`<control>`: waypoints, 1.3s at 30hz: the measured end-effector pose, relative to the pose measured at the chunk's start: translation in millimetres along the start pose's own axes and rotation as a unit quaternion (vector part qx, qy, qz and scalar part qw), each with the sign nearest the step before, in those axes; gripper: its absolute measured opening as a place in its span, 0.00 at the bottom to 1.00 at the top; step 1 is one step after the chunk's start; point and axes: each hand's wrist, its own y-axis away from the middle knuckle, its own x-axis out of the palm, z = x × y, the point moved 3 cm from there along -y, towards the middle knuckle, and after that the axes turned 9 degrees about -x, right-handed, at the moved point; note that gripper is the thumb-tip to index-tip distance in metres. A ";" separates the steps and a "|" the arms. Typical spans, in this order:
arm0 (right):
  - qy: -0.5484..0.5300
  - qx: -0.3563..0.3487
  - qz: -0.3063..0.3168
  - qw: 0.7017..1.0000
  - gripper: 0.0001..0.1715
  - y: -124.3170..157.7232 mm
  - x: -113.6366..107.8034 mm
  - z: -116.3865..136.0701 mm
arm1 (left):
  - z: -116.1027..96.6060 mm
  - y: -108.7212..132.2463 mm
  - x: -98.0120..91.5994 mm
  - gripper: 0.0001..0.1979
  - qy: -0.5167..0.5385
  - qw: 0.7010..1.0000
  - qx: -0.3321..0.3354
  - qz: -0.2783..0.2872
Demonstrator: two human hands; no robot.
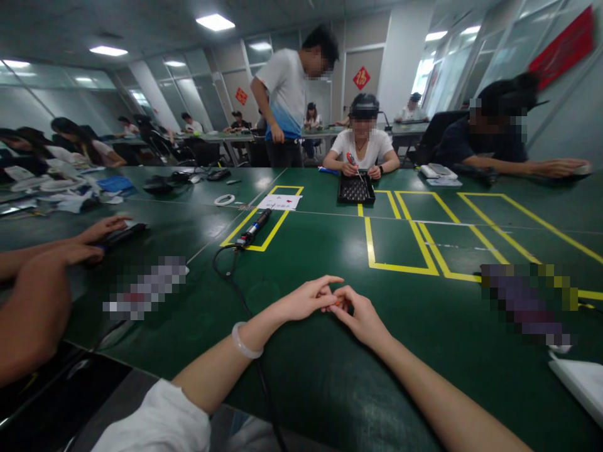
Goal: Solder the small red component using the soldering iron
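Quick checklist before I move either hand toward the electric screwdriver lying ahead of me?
1. Left hand and right hand free: cannot tell; the fingertips meet and could hide something small.
2. Electric screwdriver lying untouched on the table: ok.
3. Cable clear of the left forearm: not ok; it passes under it near the bracelet.
4. Neighbour's hand away from the screwdriver: ok.
5. Screwdriver bit fitted: cannot tell.

Behind the left hand [306, 301] sits a pale glossy bangle [245, 342], with a white sleeve [160, 420] further up
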 end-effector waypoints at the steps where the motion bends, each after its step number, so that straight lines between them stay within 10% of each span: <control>1: 0.001 0.001 -0.003 1.000 0.03 -0.3 -0.2 -0.8 | 1.3 0.0 -1.4 0.23 -0.004 1.000 -0.001 -0.010; 39: -0.152 0.065 -0.031 0.986 0.15 -3.9 -2.2 -17.4 | -9.9 11.0 -9.8 0.09 -0.217 0.969 0.045 -0.112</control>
